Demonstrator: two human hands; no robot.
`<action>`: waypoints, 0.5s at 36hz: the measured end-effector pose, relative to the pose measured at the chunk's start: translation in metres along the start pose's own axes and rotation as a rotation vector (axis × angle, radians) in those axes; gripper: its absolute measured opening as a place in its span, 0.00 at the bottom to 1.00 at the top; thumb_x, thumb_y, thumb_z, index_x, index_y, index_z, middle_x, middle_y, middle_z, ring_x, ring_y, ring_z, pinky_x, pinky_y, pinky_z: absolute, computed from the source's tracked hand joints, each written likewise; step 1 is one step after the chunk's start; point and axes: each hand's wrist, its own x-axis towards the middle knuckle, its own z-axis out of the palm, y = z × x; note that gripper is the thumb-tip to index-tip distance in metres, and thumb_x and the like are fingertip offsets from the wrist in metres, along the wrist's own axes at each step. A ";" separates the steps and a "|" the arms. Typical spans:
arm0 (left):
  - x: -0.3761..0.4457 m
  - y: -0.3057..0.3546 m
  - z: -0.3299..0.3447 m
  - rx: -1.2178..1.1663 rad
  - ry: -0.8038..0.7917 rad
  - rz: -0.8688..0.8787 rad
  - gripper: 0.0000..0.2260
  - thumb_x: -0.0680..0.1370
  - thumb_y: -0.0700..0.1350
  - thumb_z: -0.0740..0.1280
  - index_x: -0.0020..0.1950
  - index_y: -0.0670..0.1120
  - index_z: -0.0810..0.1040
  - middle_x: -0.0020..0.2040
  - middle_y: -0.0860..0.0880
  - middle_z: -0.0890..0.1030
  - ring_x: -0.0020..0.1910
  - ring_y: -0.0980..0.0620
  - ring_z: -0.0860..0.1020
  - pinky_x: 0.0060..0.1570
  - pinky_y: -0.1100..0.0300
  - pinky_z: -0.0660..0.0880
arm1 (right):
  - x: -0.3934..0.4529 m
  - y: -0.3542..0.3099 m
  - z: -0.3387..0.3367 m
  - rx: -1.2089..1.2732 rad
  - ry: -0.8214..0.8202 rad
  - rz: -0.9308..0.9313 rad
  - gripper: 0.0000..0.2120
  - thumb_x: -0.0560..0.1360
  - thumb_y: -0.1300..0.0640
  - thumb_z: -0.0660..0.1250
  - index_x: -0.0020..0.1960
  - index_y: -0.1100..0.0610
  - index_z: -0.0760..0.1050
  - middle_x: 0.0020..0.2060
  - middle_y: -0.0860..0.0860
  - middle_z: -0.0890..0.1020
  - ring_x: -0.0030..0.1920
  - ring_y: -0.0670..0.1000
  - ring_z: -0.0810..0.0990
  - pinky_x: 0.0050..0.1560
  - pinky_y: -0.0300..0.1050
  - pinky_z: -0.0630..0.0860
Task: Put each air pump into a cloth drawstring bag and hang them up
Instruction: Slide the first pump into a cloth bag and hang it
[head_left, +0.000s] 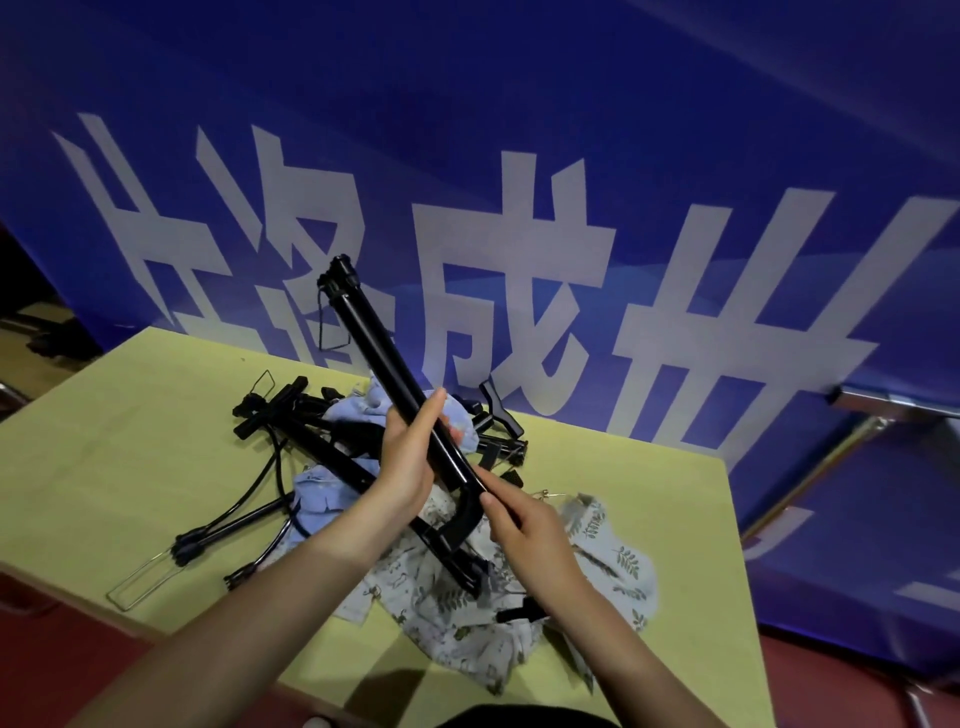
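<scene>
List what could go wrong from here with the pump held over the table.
1. The air pump is held tilted above the pile, its T-handle near the leaf-print bag; the handle could snag the cloth.
2. The left hand grips the glossy barrel and the right hand is near the handle end; the barrel might slip.
3. Loose hoses in the pile could tangle.

A yellow-green counter (130, 447) fills the near middle. Behind it, on the far side, hangs a blue banner (675, 130) with large white characters. A metal frame (883, 405) shows at right; reddish floor (62, 665) lies near left.
</scene>
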 end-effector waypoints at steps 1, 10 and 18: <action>0.000 -0.002 -0.001 0.008 0.002 -0.001 0.10 0.78 0.45 0.68 0.53 0.44 0.69 0.34 0.48 0.72 0.33 0.50 0.75 0.40 0.57 0.77 | -0.001 0.001 0.000 -0.019 -0.003 -0.001 0.17 0.82 0.55 0.59 0.68 0.40 0.72 0.30 0.32 0.77 0.32 0.40 0.74 0.36 0.32 0.68; -0.003 -0.011 0.003 -0.005 -0.021 0.000 0.05 0.79 0.40 0.65 0.51 0.43 0.70 0.34 0.49 0.74 0.34 0.50 0.75 0.38 0.58 0.77 | -0.009 0.008 -0.003 0.058 0.090 0.054 0.14 0.81 0.52 0.61 0.64 0.40 0.71 0.30 0.42 0.74 0.31 0.41 0.73 0.36 0.35 0.68; -0.009 -0.011 0.015 0.011 -0.073 0.067 0.04 0.79 0.39 0.65 0.49 0.43 0.69 0.33 0.49 0.74 0.34 0.52 0.74 0.39 0.59 0.75 | 0.009 0.016 -0.012 0.308 0.177 0.344 0.19 0.75 0.49 0.70 0.59 0.53 0.66 0.29 0.46 0.71 0.22 0.41 0.68 0.26 0.34 0.65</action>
